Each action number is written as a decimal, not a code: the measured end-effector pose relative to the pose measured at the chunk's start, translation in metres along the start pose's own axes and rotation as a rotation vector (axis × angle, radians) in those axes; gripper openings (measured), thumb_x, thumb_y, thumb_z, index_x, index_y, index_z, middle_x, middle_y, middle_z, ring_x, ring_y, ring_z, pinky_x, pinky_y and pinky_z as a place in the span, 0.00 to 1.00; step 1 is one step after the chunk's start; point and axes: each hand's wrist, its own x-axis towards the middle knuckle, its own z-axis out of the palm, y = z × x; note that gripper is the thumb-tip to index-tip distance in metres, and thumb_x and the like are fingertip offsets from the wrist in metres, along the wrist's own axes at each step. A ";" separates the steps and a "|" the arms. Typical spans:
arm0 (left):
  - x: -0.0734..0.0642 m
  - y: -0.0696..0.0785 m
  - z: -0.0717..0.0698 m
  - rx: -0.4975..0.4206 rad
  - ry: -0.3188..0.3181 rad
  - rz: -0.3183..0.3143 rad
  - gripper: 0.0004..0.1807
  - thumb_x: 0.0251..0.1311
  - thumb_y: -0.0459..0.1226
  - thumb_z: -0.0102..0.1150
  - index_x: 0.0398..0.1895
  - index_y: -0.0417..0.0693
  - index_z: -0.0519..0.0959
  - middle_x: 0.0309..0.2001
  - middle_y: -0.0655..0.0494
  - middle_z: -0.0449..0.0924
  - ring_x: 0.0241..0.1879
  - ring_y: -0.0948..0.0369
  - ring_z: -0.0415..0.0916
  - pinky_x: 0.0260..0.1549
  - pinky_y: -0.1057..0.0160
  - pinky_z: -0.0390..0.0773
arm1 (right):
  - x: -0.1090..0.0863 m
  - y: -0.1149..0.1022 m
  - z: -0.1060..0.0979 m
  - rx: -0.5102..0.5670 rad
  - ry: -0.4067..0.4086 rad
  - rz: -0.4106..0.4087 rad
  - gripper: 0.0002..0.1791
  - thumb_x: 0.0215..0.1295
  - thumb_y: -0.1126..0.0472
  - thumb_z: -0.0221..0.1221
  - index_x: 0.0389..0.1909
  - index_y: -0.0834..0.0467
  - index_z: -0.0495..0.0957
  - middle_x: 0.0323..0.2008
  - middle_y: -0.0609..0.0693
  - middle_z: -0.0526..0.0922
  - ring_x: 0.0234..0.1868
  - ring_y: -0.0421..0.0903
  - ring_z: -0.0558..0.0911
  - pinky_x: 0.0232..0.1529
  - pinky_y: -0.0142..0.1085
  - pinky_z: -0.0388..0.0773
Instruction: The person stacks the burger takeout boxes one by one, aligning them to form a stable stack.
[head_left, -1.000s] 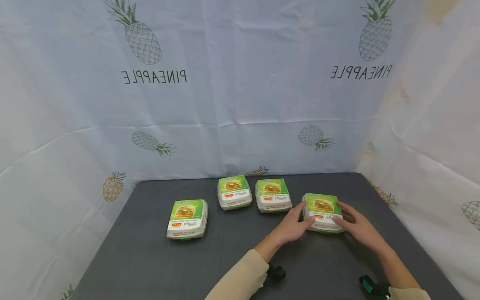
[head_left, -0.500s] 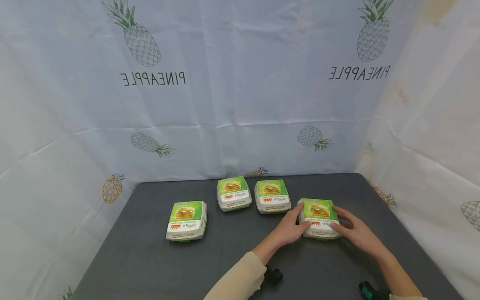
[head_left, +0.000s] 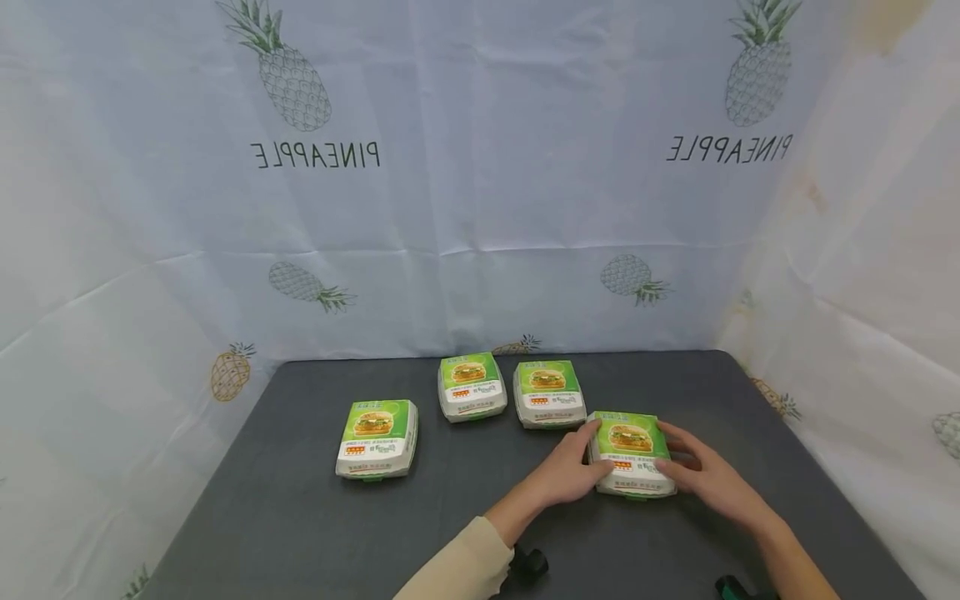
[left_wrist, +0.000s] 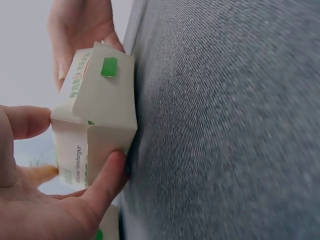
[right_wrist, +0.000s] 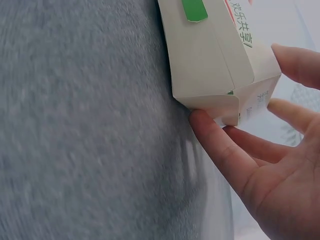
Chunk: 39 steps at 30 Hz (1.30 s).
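Holding one box (head_left: 630, 457) of four: two hands (head_left: 564, 472) (head_left: 711, 482)

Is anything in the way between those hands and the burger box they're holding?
No, nothing visible. The left hand and the right hand both touch the burger box directly, one on each side. The nearest other box sits farther left and back, not in between.

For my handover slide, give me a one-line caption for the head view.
Left hand and right hand grip the rightmost hamburger box; three matching boxes sit farther left on the dark table.
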 end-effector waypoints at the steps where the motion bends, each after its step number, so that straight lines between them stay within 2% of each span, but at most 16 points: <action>1: -0.002 0.000 -0.001 0.001 0.000 0.000 0.36 0.73 0.48 0.57 0.81 0.60 0.57 0.72 0.48 0.63 0.62 0.60 0.69 0.53 0.59 0.73 | 0.000 -0.001 0.001 0.009 -0.005 -0.002 0.43 0.77 0.52 0.58 0.82 0.58 0.45 0.71 0.75 0.58 0.67 0.73 0.67 0.46 0.47 0.82; 5: -0.008 -0.001 -0.005 0.027 0.009 -0.003 0.36 0.73 0.47 0.58 0.80 0.60 0.58 0.72 0.48 0.63 0.60 0.61 0.69 0.51 0.59 0.73 | 0.001 -0.005 0.006 0.030 -0.028 -0.013 0.43 0.77 0.53 0.58 0.82 0.58 0.46 0.71 0.74 0.58 0.67 0.72 0.68 0.46 0.46 0.81; 11: -0.019 -0.003 -0.010 0.017 0.010 -0.019 0.37 0.71 0.48 0.60 0.80 0.60 0.59 0.66 0.49 0.68 0.53 0.62 0.72 0.47 0.59 0.74 | -0.001 -0.009 0.016 0.017 -0.037 -0.014 0.43 0.76 0.53 0.59 0.81 0.58 0.47 0.70 0.74 0.59 0.65 0.70 0.71 0.46 0.47 0.81; 18: -0.035 -0.010 -0.018 0.013 0.006 -0.018 0.37 0.71 0.47 0.59 0.80 0.57 0.59 0.66 0.47 0.67 0.55 0.59 0.73 0.49 0.58 0.75 | 0.000 -0.016 0.030 -0.008 -0.050 -0.007 0.42 0.74 0.51 0.60 0.80 0.58 0.50 0.68 0.73 0.62 0.60 0.66 0.76 0.44 0.46 0.82; 27: -0.052 -0.018 -0.029 -0.022 -0.016 -0.010 0.36 0.72 0.48 0.58 0.80 0.57 0.58 0.67 0.46 0.66 0.56 0.54 0.77 0.46 0.59 0.78 | 0.001 -0.024 0.043 -0.028 -0.068 0.014 0.43 0.72 0.49 0.62 0.80 0.55 0.51 0.67 0.69 0.65 0.59 0.63 0.77 0.45 0.47 0.81; 33: -0.062 -0.024 -0.038 -0.033 -0.005 -0.010 0.37 0.72 0.48 0.58 0.80 0.57 0.58 0.65 0.46 0.67 0.55 0.54 0.79 0.43 0.60 0.79 | 0.005 -0.030 0.054 -0.030 -0.081 -0.009 0.43 0.72 0.48 0.62 0.79 0.55 0.52 0.66 0.68 0.66 0.58 0.61 0.78 0.44 0.46 0.81; 39: -0.074 -0.030 -0.051 -0.048 0.009 -0.018 0.37 0.71 0.46 0.60 0.80 0.57 0.58 0.65 0.45 0.67 0.58 0.50 0.78 0.43 0.58 0.80 | 0.011 -0.036 0.067 -0.033 -0.098 -0.036 0.43 0.73 0.48 0.62 0.79 0.56 0.52 0.66 0.67 0.67 0.57 0.60 0.78 0.44 0.46 0.80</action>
